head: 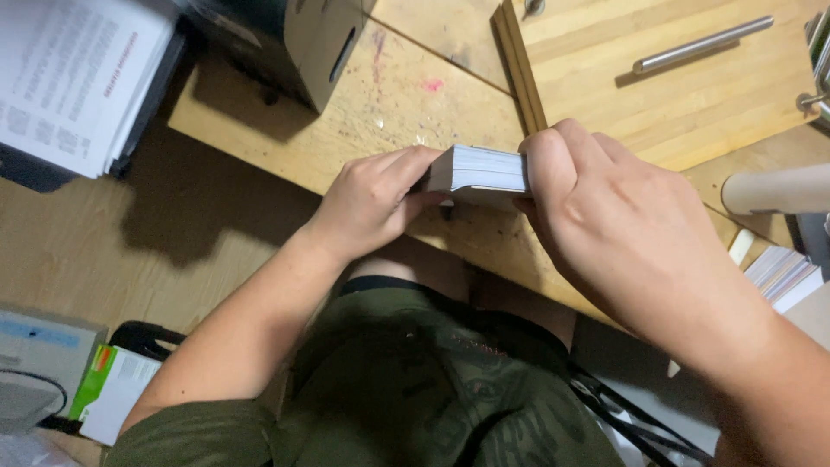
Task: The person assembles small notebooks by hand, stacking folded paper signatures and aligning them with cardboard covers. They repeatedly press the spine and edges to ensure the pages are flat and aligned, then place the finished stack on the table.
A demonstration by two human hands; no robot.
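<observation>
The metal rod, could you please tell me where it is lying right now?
In the head view the metal rod lies at the upper right on the raised wooden board, beyond the right hand and apart from the paper stack.

Metal rod (702, 44) lying on wooden board (657, 95). Stack of printed paper (73, 78) far left. Dark box (285, 39) on scratched worktop (389, 112). Green-and-white box (112, 389) on floor.
</observation>
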